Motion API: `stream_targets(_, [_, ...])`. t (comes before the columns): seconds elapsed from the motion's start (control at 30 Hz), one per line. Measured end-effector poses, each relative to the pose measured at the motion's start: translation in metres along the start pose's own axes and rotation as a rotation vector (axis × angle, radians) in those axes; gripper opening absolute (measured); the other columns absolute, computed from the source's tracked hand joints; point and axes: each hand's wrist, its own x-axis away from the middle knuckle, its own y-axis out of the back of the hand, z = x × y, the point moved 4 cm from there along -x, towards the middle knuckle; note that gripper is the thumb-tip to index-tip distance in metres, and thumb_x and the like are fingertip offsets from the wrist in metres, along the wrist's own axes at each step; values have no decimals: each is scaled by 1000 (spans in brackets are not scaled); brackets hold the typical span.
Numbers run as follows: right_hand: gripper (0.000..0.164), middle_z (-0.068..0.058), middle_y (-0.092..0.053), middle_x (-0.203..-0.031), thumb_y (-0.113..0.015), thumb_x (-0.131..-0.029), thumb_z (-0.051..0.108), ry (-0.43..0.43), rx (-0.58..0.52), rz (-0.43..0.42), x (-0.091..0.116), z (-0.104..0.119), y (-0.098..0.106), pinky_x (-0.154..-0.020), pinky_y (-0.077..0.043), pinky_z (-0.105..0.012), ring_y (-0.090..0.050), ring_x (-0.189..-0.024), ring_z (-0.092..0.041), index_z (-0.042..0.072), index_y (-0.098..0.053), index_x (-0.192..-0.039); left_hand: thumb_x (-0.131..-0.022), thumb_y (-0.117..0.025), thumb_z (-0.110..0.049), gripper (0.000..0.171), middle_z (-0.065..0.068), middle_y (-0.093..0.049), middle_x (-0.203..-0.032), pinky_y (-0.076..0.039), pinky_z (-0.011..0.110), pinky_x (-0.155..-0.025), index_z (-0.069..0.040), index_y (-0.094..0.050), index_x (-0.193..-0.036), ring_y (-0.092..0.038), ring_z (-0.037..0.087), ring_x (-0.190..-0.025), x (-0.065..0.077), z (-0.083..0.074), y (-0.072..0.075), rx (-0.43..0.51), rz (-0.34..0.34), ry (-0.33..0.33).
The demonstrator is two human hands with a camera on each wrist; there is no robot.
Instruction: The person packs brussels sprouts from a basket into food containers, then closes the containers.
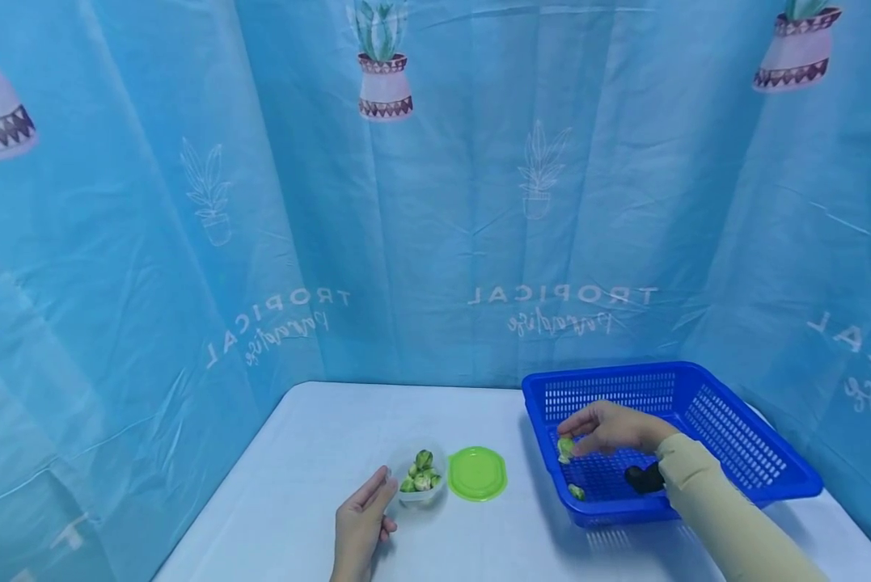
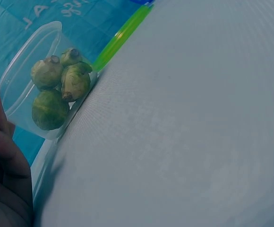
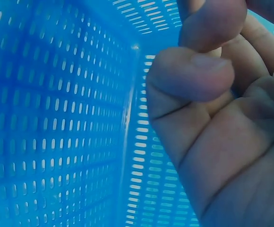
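My left hand [image 1: 362,517] pinches the near-left rim of a small clear plastic container [image 1: 420,499], which stands on the table. Several green Brussels sprouts [image 1: 422,478] lie inside it; the left wrist view shows them through the clear wall. Over at the right, my right hand [image 1: 613,428] reaches into a blue plastic basket [image 1: 751,436]. Between its thumb and fingertips it pinches a Brussels sprout [image 1: 565,449]. Another sprout [image 1: 577,491] lies in the basket's near-left corner. In the right wrist view the curled thumb [image 3: 189,75] and fingers hide the held sprout.
A green lid [image 1: 477,474] lies flat on the white table [image 1: 333,436], between the container and the basket. Blue printed curtains [image 1: 435,242] hang behind and beside the table. A black wrist camera [image 1: 644,478] sits under my right wrist, inside the basket's outline.
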Motion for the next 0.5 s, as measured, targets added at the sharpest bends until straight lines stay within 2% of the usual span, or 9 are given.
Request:
stream_targets(0.13, [46, -12, -73, -122, -85, -90, 13, 3, -5, -22, 2, 3, 0, -63, -47, -34, -69, -103, -27, -3, -70, -131, -95, -83, -28, 59, 20, -72, -126, -47, 22, -42, 0, -62, -143, -59, 14, -48, 0, -1, 0, -6, -11, 2])
stream_targets(0.5, [47, -15, -72, -127, -84, -92, 16, 49, 5, -52, 9, 16, 1, -80, -57, -45, -68, -115, -33, -2, -70, -134, -96, -82, -28, 60, 22, -69, -130, -47, 22, -42, 0, -61, -144, -59, 13, -48, -2, 2, 0, 7, 7, 0])
